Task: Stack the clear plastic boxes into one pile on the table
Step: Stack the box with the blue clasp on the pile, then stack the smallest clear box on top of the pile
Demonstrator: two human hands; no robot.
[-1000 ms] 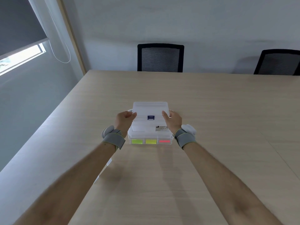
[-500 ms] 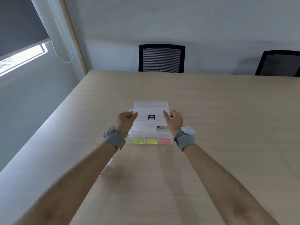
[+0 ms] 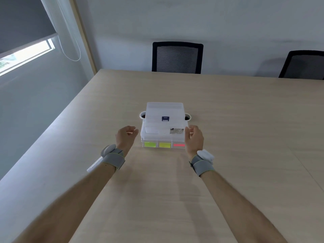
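The clear plastic boxes [image 3: 164, 127] sit as one pile on the pale wooden table [image 3: 236, 120]; left hand [image 3: 126, 136] open, empty, clear; right hand [image 3: 195, 138] open, beside the pile's edge. Stacking looks done.

Soft, even daylight is admitted through a bright strip of window [image 3: 26, 55] at the upper left, below a lowered blind [image 3: 22, 20]. The pale table [image 3: 228, 120] is evenly lit, with faint shadows cast beneath the forearms. Wide-angle bending is seen at the edges, and the forearms are slightly blurred.
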